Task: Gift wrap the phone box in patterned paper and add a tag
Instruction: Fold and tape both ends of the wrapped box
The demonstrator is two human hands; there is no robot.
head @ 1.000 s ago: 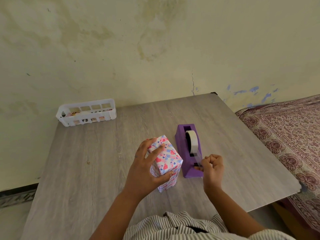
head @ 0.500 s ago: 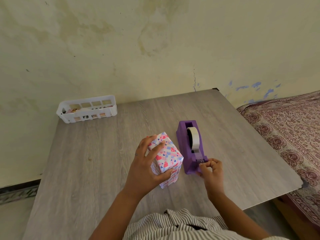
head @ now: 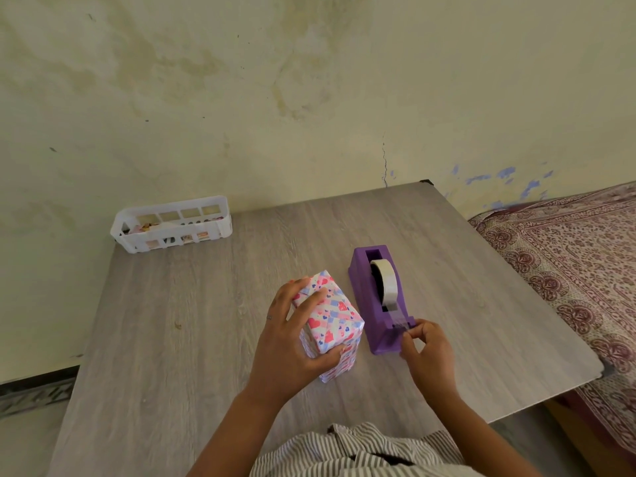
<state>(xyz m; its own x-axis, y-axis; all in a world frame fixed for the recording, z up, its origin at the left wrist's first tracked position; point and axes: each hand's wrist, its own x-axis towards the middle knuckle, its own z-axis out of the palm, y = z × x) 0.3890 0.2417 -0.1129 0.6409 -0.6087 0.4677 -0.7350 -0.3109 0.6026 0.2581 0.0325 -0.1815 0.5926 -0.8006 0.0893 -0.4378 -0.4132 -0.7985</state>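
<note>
Left hand [head: 292, 342] clamps fingers and thumb around what it holds upright, while right hand [head: 425, 349] pinches with curled fingertips.

Between the upright paper-wrapped box [head: 332, 321] and the purple plastic tape dispenser [head: 377, 301] you had only a narrow gap. The white slotted plastic basket [head: 172, 224] stood well apart at the grey wooden table's [head: 179, 325] far left corner; open tabletop lay between.

Left hand [head: 287, 342] grips wrapped box [head: 332, 320]; right hand [head: 425, 346] pinches tape [head: 399, 320] at dispenser [head: 373, 304].
</note>
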